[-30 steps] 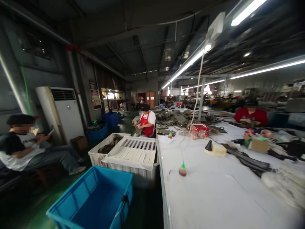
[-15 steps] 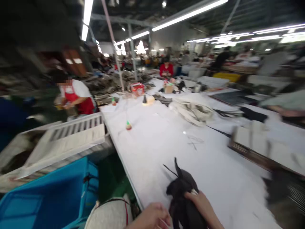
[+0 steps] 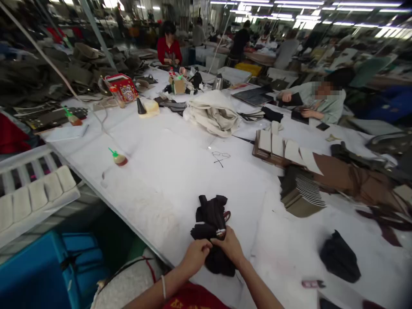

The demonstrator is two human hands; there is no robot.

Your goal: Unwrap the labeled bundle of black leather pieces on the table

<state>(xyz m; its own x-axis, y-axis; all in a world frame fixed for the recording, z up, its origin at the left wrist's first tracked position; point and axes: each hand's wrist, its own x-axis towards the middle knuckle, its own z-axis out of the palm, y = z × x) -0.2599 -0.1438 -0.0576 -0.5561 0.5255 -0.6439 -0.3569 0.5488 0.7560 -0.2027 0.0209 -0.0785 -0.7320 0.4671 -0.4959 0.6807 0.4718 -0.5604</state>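
A bundle of black fabric pieces (image 3: 212, 214) lies on the white table in front of me, loose ends fanned out at its far side. My right hand (image 3: 231, 246) is closed around its middle, beside a small pale patch. Close against the bundle's left side, my left hand (image 3: 196, 256) has its fingers pinched together. Whatever those fingertips hold, if anything, is too small to make out. A pair of thin-framed glasses (image 3: 220, 155) rests beyond the bundle.
On the white table (image 3: 154, 171) are a green-tipped glue bottle (image 3: 118, 158), pale cloth (image 3: 214, 111), stacked dark pieces (image 3: 301, 193), a black folded piece (image 3: 340, 257) and a small pink object (image 3: 313, 284). A blue bin (image 3: 35, 274) stands left. A co-worker (image 3: 325, 101) sits across.
My view has swung right and down. The bundle now lies flatter on the table, and my left hand has come up beside my right hand at it.
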